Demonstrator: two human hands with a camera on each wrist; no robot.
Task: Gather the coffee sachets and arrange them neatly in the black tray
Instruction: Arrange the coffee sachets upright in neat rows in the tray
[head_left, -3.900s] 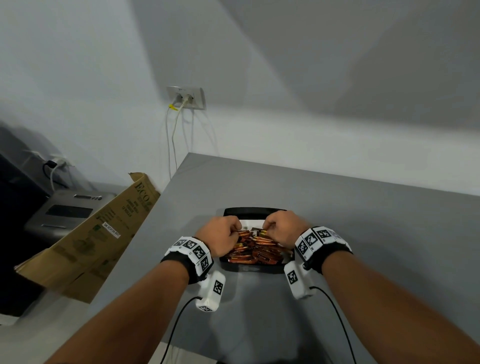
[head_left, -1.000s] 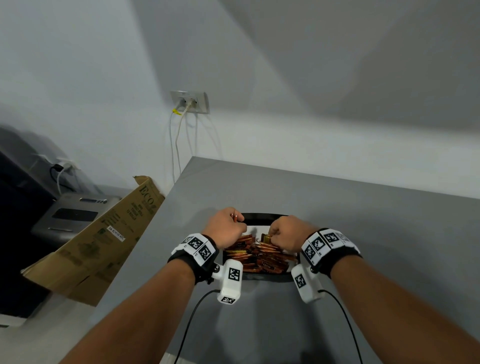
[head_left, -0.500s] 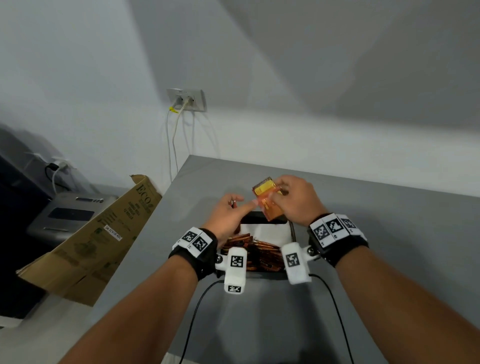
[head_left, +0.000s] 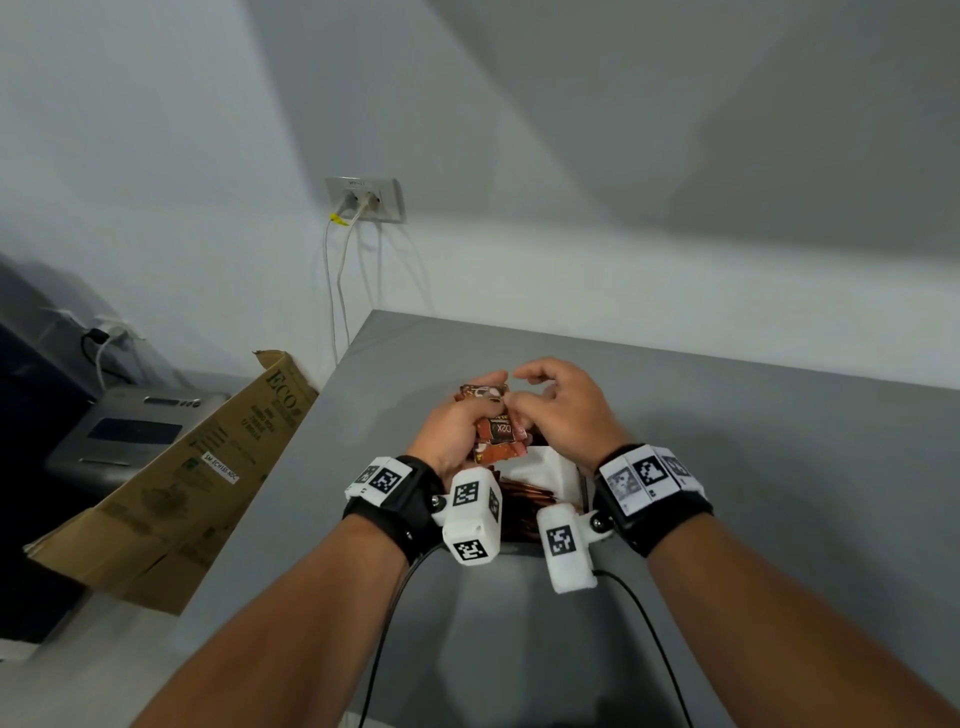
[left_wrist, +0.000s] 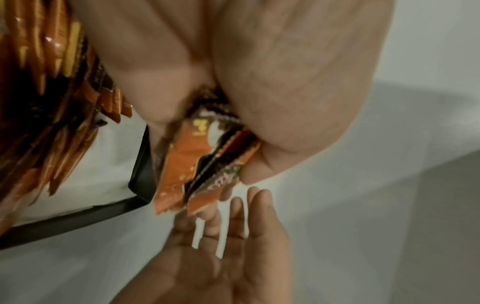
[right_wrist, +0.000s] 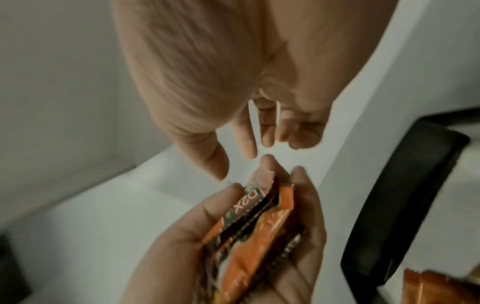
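The left hand (head_left: 452, 426) grips a small bundle of orange sachets (head_left: 496, 431) above the far end of the black tray (left_wrist: 140, 176), while the right hand (head_left: 561, 410) hovers just beside them, fingers loosely bent and empty. More sachets (left_wrist: 52, 92) lie stacked in the tray on the grey surface (head_left: 779, 467). They look light, thin and slippery, so pinching the flat faces mid-bundle seems safest.

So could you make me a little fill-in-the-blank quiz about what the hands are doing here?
1. The bundle of coffee sachets is gripped by the ____ hand.
2. The right hand holds ____.
3. The tray beneath is coloured ____.
4. The table is coloured ____.

Missing words: left; nothing; black; grey.
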